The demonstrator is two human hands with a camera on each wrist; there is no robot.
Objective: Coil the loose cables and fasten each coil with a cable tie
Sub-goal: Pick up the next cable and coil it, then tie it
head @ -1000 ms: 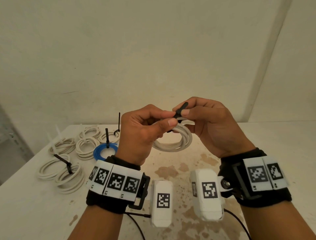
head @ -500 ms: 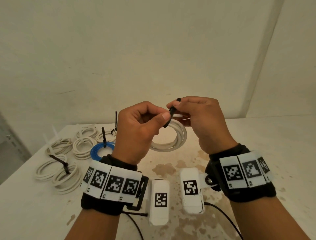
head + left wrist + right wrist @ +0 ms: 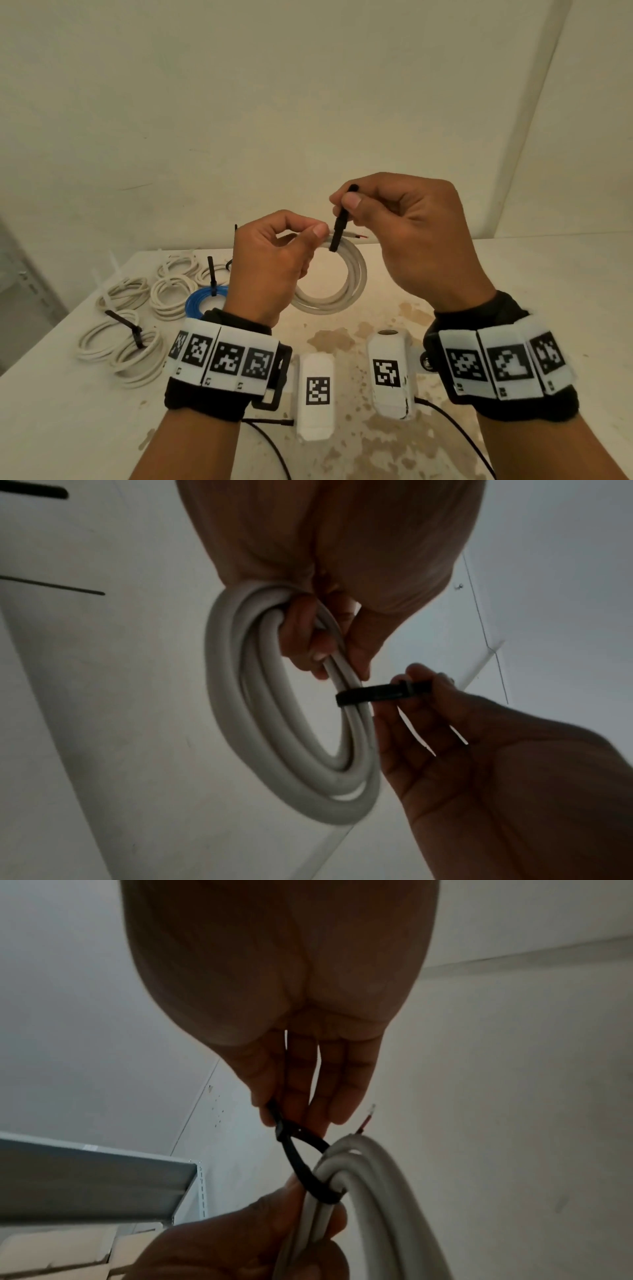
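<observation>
Above the stained white desk, head view: left hand pinching coiled white round cable, right hand pinching black plastic cable tie. Left wrist view: tie looped around coil strands. Right wrist view: same loop, fingertips gripping its head.

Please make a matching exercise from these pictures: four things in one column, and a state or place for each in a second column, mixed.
1. white coil
2. black cable tie
3. blue coil
4. table

a. lies tied on the table
b. looped round the held coil
c. stained surface
d. held in the left hand

Pairs: 1-d, 2-b, 3-a, 4-c
</observation>
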